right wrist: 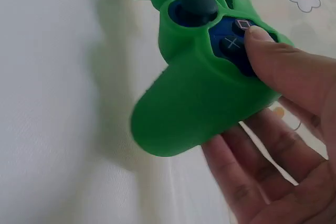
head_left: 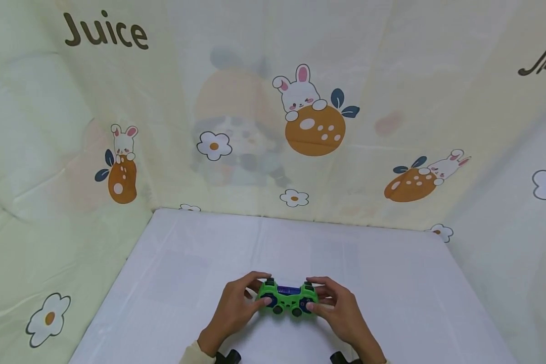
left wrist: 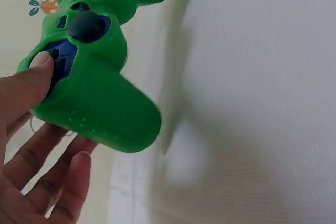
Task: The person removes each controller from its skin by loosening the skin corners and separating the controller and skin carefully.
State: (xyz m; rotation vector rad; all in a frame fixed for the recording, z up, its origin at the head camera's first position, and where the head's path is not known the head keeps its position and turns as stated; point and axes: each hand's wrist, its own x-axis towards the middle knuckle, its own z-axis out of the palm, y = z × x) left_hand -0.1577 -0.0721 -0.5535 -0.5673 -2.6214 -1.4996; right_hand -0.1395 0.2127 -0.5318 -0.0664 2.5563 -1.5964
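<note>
A game controller (head_left: pixel 288 305) in a bright green cover, with dark blue faces and black thumbsticks, is held between both hands above the white table. On its left side my left hand (head_left: pixel 236 307) grips it, thumb on the directional pad and index finger at the top edge. My right hand (head_left: pixel 338 308) grips the other side, its thumb on the face buttons. In the left wrist view the left grip of the controller (left wrist: pixel 105 103) points outward, with fingers beneath. The right wrist view shows the right thumb (right wrist: pixel 278 56) beside the cross and square buttons.
The white tabletop (head_left: pixel 291 247) spreads around the hands. A pale curtain (head_left: pixel 173 91) printed with rabbits, oranges and flowers stands at the back and both sides. Two black objects (head_left: pixel 229 357) show near the wrists at the bottom edge.
</note>
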